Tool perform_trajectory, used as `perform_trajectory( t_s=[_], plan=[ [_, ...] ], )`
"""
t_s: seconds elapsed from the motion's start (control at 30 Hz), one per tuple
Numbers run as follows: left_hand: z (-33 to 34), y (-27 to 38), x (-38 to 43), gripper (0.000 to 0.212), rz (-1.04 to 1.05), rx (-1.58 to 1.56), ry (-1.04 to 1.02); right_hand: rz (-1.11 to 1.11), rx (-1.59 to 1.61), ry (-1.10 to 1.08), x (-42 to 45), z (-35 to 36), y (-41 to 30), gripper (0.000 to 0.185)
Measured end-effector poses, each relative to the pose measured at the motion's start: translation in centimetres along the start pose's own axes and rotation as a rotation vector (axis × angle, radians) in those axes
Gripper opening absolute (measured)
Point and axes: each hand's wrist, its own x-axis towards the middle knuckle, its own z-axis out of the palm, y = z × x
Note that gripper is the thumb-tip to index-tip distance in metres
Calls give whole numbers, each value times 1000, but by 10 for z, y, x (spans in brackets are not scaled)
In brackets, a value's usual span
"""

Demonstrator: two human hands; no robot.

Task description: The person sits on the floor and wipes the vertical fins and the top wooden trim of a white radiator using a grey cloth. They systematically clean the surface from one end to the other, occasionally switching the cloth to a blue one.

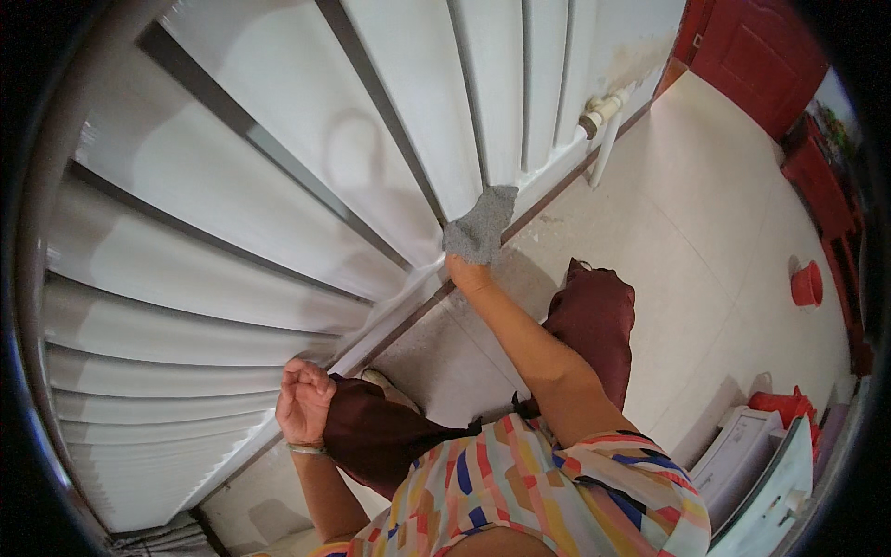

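A white panel radiator [334, 139] with broad vertical slats and gaps between them fills the upper left. My right hand [470, 268] is at its lower edge, mostly covered by a grey cloth [482, 226] that lies against the ends of the slats. My fingers are hidden under the cloth. My left hand [305, 400] is beside the radiator's lower edge near my knee, palm up with fingers curled, and nothing shows in it. A bracelet circles that wrist.
A valve [602, 111] with white pipes stands at the radiator's end. On the tiled floor [668, 230] are a small red bucket [807, 284] and, lower right, a white box-like piece [734, 445] beside a red container [783, 407]. A red door [759, 63] is at upper right.
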Motion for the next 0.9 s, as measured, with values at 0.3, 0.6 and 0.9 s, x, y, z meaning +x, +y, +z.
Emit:
perform_trajectory(
  t_s=[0.3,0.6,0.9],
  plan=[
    [-7,-2,3,36,8,12,-1,-28,40,-139,3,-25,-2,39],
    [-1,1,-2,33,2,-23,104,-212,235,0,126,-46,-111,21],
    [1,2,2,35,-37,-6,56,-368,-200,226,273,-42,-161,22]
  ],
)
